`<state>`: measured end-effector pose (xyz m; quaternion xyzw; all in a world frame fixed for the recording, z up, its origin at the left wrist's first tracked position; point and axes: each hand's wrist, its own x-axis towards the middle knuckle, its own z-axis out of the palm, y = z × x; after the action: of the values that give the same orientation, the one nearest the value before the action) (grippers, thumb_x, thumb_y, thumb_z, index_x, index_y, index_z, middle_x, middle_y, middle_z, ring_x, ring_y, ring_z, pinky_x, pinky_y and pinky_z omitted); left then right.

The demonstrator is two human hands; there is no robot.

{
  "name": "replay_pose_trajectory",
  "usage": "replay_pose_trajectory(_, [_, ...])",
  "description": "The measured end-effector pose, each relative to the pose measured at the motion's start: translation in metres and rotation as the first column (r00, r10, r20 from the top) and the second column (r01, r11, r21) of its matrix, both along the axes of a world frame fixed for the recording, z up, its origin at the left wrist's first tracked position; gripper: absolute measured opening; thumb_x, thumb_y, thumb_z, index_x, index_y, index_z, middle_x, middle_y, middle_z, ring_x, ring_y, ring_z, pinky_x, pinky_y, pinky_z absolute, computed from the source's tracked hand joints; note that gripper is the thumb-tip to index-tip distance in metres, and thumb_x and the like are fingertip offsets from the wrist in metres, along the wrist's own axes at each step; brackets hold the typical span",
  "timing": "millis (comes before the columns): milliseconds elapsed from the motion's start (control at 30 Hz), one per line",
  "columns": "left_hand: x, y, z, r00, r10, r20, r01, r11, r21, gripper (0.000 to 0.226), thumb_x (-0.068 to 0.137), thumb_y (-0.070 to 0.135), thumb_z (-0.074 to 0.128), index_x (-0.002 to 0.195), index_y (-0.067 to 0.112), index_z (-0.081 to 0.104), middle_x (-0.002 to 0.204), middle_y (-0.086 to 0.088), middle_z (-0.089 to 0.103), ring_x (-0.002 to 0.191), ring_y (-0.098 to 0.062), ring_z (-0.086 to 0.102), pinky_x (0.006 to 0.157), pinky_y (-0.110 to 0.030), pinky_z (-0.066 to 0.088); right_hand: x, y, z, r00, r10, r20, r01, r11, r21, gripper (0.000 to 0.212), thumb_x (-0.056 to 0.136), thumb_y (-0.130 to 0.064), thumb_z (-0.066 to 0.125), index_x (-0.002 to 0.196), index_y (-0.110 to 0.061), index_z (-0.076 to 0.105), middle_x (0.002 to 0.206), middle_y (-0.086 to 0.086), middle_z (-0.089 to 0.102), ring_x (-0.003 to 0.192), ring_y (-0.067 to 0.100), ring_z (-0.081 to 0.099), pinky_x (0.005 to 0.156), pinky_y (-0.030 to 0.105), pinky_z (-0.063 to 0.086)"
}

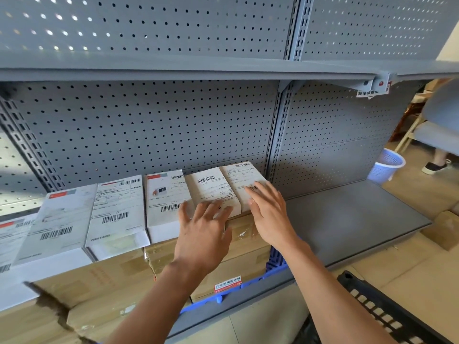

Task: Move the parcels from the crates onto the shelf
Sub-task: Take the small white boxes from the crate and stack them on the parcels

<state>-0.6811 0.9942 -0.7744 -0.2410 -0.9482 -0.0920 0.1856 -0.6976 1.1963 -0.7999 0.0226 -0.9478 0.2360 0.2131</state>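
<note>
A row of white parcels (pixel 159 207) lies on brown cartons (pixel 223 256) on the grey shelf (pixel 352 219). The left hand (pixel 203 234) and right hand (pixel 268 214) rest flat, fingers spread, on the two rightmost parcels, grasping nothing. A blue crate (pixel 248 284) edge shows below.

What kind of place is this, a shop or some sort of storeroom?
Most likely a parcel depot or stockroom. Grey metal shelving with a perforated back holds white parcels bearing barcode shipping labels, stacked on brown cartons. Both hands, left and right, rest on the parcels.
</note>
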Motion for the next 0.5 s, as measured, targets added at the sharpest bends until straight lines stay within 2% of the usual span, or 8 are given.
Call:
replay_pose_trajectory(167, [-0.001,0.002,0.001,1.0,0.017,-0.005,-0.017,1.0,-0.001,0.043,0.085,0.041,0.065,0.128,0.032,0.065,0.132,0.003,0.063,0.124,-0.024,0.055,0.11,-0.064,0.029,0.001,-0.006,0.004,1.0,-0.004,0.024,0.003,0.998,0.056,0.041,0.105,-0.017,0.048,0.145,-0.023,0.052,0.156,-0.003,0.04,0.152,0.023,0.019,0.122,0.054,0.018])
replay_pose_trajectory(300, [0.001,0.003,0.002,1.0,0.022,0.007,-0.022,1.0,0.001,0.044,0.086,0.041,0.064,0.13,0.031,0.064,0.133,0.003,0.062,0.125,-0.023,0.054,0.111,-0.063,0.028,0.004,-0.004,0.008,0.997,-0.023,0.074,0.017,0.996,0.086,0.045,0.106,-0.02,0.046,0.15,-0.028,0.045,0.161,-0.005,0.033,0.155,0.018,0.012,0.121,0.061,0.002])
replay_pose_trajectory(400, [0.002,0.002,0.004,1.0,0.022,0.012,-0.022,1.0,-0.005,0.046,0.088,0.042,0.064,0.133,0.031,0.063,0.136,0.003,0.06,0.128,-0.023,0.052,0.112,-0.063,0.027,0.009,-0.003,0.011,0.998,-0.032,0.053,0.026,0.994,0.109,0.046,0.105,-0.024,0.048,0.15,-0.028,0.046,0.163,-0.004,0.032,0.156,0.019,0.013,0.123,0.062,0.006])
replay_pose_trajectory(500, [0.002,0.002,0.004,1.0,0.017,0.008,-0.017,1.0,-0.014,0.046,0.088,0.041,0.066,0.132,0.03,0.063,0.135,0.002,0.061,0.128,-0.024,0.052,0.113,-0.063,0.026,0.016,-0.001,0.017,1.0,-0.003,0.006,0.002,0.997,0.072,0.043,0.103,-0.018,0.051,0.145,-0.023,0.054,0.16,0.0,0.039,0.153,0.018,0.023,0.125,0.055,0.011])
